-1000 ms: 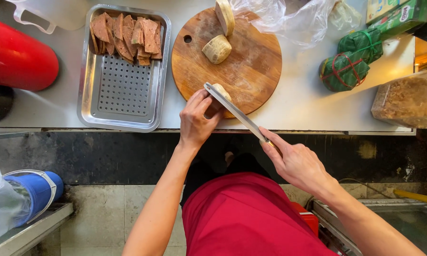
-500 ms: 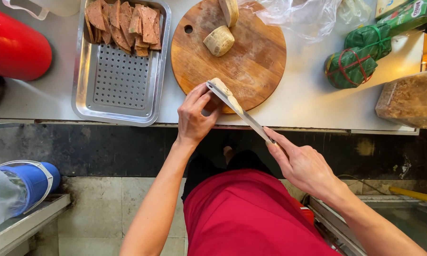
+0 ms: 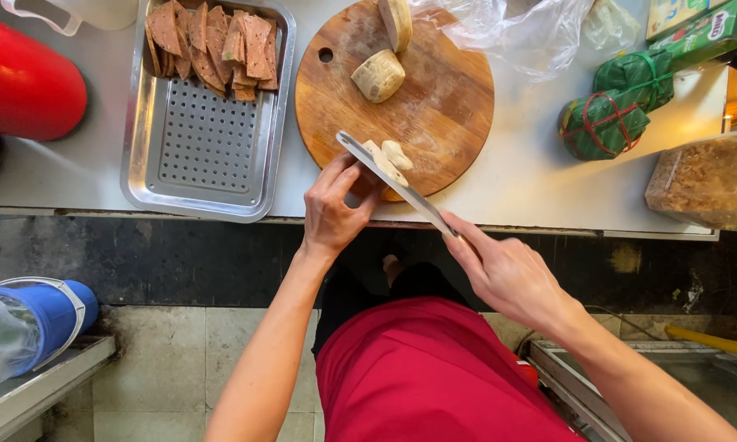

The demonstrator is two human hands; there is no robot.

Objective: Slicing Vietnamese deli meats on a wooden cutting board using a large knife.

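While the camera is looking straight down, much of the scene is being cut off at the edges. The white worktop (image 3: 516,184) is running past the frame well beyond both hands. Far off the left hand's outer side, a red cylinder (image 3: 20,86) is showing only in part. Just beyond the left hand, the perforated steel tray (image 3: 209,147) is losing its far rim to the frame, brown meat slices (image 3: 213,41) lying stacked at that end. Directly ahead of both hands, the round wooden cutting board (image 3: 418,90) is sitting with its far edge cropped. Its near edge is hiding behind the left hand (image 3: 336,205), which is curling its fingers closed against the underside of the knife blade (image 3: 393,182); what the fingertips are pressing there is hard to make out. The right hand (image 3: 508,270) is clamping shut on the knife's handle, which is hidden inside the grip. Pale, cream-coloured slices (image 3: 391,155) are lying on the flat of the blade, just above the left hand's fingertips. Beyond them a stubby pale sausage chunk (image 3: 378,75) is resting on the board.
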